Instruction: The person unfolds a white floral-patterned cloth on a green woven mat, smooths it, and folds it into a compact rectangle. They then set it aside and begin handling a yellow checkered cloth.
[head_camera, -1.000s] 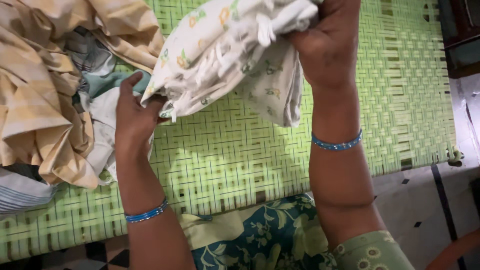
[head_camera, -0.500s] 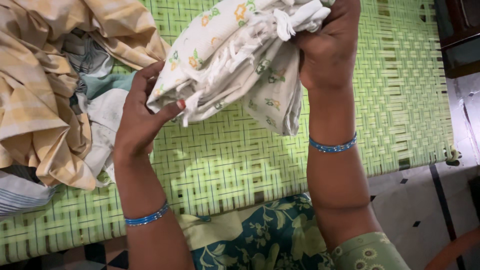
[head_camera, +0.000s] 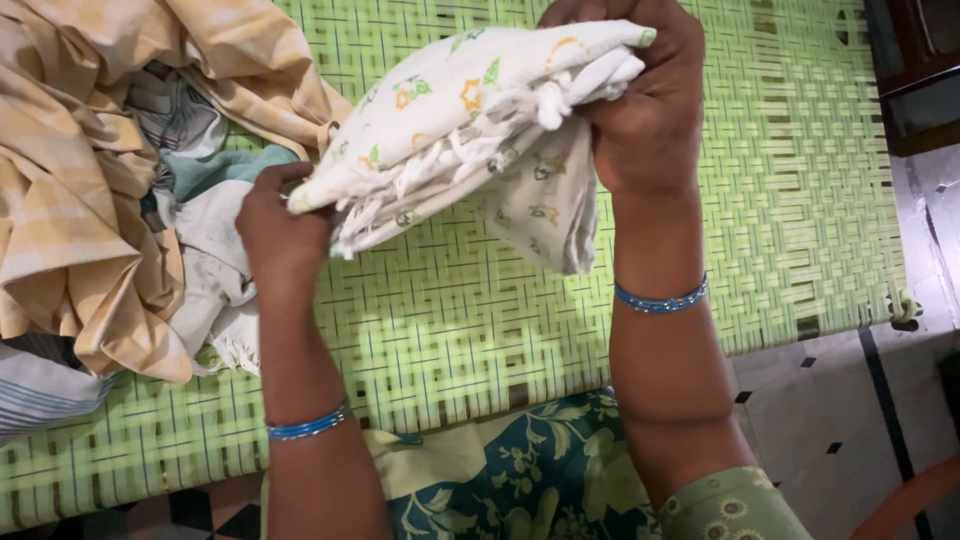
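Observation:
A white cloth with small orange and green flowers (head_camera: 450, 120) hangs folded in a bundle above a green woven cot (head_camera: 480, 330). My right hand (head_camera: 640, 110) grips its right end, fingers wrapped over the top. My left hand (head_camera: 280, 235) closes on the cloth's lower left corner, just right of a heap of clothes. Both wrists wear blue bangles.
A heap of clothes (head_camera: 90, 180) lies at the left of the cot: a yellow checked cloth on top, pale and striped pieces under it. The cot's near edge runs along the bottom, with tiled floor (head_camera: 860, 400) to the right and a dark cabinet (head_camera: 920, 70) at top right.
My left hand went from an open grasp under the cloth to closing on its left corner. The bundle dropped slightly and now lies flatter, with my right hand lower in view.

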